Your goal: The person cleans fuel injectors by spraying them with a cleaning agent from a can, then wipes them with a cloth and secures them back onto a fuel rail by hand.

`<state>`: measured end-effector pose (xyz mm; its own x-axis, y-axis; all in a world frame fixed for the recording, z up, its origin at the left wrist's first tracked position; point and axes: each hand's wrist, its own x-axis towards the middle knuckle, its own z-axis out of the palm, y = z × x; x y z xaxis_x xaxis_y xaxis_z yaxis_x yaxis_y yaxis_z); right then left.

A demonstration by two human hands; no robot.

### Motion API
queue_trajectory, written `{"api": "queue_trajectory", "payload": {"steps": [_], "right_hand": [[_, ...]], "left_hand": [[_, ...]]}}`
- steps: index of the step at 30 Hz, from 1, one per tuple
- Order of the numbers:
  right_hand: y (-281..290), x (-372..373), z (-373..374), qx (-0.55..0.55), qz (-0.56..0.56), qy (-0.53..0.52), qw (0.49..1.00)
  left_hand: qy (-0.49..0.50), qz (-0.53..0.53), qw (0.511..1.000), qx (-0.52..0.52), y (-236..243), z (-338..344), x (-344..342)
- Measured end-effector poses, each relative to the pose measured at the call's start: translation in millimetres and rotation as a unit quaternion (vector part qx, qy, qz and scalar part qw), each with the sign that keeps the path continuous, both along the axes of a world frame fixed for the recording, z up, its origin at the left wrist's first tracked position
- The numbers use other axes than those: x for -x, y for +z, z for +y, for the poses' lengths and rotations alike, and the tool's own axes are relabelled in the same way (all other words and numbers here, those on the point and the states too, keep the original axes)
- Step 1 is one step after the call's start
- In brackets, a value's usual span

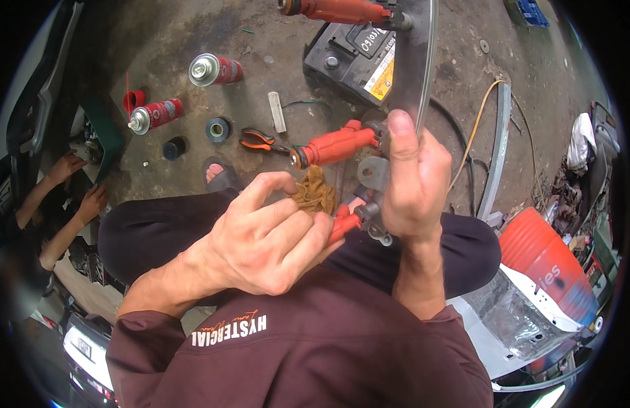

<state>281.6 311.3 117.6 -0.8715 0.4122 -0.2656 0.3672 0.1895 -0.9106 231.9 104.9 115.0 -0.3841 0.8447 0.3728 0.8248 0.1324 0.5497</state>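
My right hand point(418, 182) grips a metal fuel rail point(418, 64), its thumb laid along the rail. The rail rises toward the top of the view. Orange fuel injectors stick out leftward from it: one injector point(338, 11) at the top edge and another injector point(336, 145) beside my right thumb. Closest to me, a third injector point(343, 225) sits at the rail's lower end. My left hand point(270, 234) has its curled fingers closed around this one, hiding most of its body. A metal bracket tab point(374, 173) shows between the two lower injectors.
On the stained floor lie a black car battery point(349, 64), spray cans point(216, 70), a tape roll point(218, 129), orange-handled pliers point(262, 141) and a brown cloth point(315, 190). A red drum point(546, 262) stands right. At left, another person's hands point(69, 166) touch a dark green part.
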Motion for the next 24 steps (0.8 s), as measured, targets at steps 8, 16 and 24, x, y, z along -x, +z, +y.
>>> {"api": "queue_trajectory", "payload": {"steps": [8, 16, 24], "right_hand": [[5.2, -0.6, 3.6, -0.005, 0.029, 0.015, 0.999], [-9.6, -5.1, 2.2, 0.027, 0.051, 0.0, 0.998], [-1.2, -7.1, -4.3, -0.033, 0.052, -0.046, 0.997]], "left_hand": [[-0.001, 0.049, 0.999, 0.0, 3.7, 2.3, 3.7], [-0.021, -0.023, 0.999, 0.007, -5.1, 10.4, -3.2], [0.016, -0.206, 0.969, 0.133, 0.4, 19.0, 13.7]]}}
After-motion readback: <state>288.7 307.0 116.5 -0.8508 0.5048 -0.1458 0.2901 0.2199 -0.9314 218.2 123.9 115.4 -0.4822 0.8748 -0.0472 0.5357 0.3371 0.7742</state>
